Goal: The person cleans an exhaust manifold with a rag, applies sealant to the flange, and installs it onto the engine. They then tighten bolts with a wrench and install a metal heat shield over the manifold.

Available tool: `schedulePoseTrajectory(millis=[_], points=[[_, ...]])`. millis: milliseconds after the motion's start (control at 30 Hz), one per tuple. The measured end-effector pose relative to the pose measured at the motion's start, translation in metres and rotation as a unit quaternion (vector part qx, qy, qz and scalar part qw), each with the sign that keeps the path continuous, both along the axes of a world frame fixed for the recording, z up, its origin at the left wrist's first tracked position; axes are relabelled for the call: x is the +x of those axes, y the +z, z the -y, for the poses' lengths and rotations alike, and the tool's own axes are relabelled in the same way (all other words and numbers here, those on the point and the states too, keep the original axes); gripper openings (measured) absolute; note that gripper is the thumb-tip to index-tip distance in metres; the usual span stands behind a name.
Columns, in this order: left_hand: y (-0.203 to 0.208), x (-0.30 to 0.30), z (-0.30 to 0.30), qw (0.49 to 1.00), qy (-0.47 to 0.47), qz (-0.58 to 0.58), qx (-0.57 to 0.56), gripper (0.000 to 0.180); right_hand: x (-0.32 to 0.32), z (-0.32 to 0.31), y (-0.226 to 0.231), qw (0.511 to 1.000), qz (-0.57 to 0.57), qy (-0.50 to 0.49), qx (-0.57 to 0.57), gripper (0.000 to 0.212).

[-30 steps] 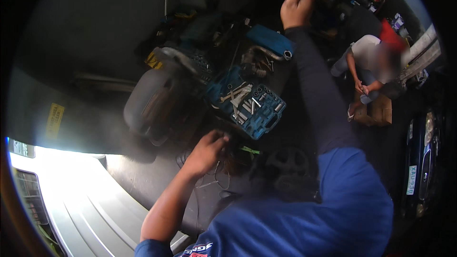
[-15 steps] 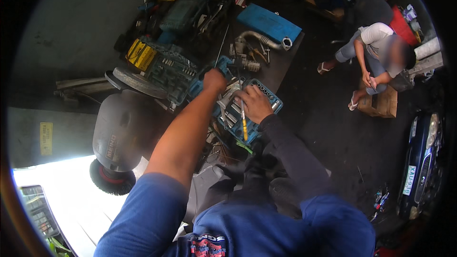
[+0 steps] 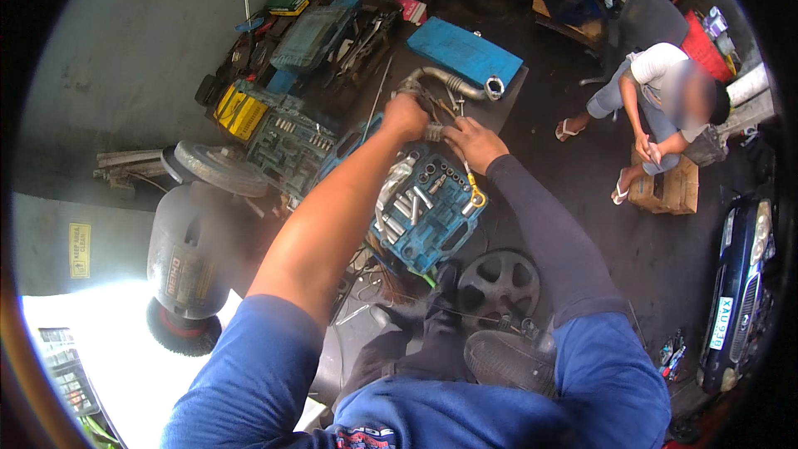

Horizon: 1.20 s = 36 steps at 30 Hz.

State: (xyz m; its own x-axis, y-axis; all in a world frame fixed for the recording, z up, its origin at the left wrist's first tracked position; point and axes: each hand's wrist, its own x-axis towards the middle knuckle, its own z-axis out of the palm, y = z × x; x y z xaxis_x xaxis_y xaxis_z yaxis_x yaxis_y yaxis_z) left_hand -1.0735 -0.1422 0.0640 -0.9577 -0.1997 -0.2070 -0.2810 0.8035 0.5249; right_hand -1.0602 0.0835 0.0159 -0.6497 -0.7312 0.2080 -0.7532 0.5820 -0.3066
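My left hand is closed over a metal part at the near end of a bent metal pipe; the fingertips are mostly hidden. Just right of it, my right hand is closed on a slim tool with a yellow, ring-like lower end, which hangs over the socket case's right edge. Below both hands lies the open blue socket case, holding several silver sockets. Pliers and a small metal tool lie beside the pipe.
A closed blue toolbox stands behind the pipe. Left are a second open socket case, a yellow box and a bench grinder. A wheel lies near my feet. At right, a person sits on a wooden crate.
Both hands have moved away from me, off the socket case toward the metal part by the pipe. The yellow-ended tool has moved right with my right hand. More sockets now show.
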Motion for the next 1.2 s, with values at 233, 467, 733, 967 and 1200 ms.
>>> schedulePoseTrajectory(millis=[233, 467, 733, 967, 1200], points=[[-0.027, -0.045, -0.049, 0.985, -0.111, 0.003, -0.134, 0.031, -0.025, -0.01, -0.031, 0.999, 0.019, 0.007, -0.026, 0.038], [-0.057, -0.06, -0.046, 0.983, -0.136, -0.009, -0.123, 0.045, -0.017, -0.011, -0.044, 0.991, 0.086, -0.029, -0.094, 0.046], [-0.029, -0.046, -0.03, 0.998, -0.044, -0.032, -0.041, 0.052, -0.01, -0.015, -0.04, 0.988, 0.128, -0.023, -0.089, 0.058], [0.01, 0.076, -0.052, 0.921, 0.201, -0.303, 0.144, 0.039, 0.001, -0.005, -0.027, 0.979, 0.15, -0.133, -0.041, 0.063], [0.013, 0.422, -0.12, 0.944, -0.016, -0.229, 0.236, 0.041, -0.034, -0.016, -0.084, 0.995, 0.076, -0.067, -0.01, 0.07]])
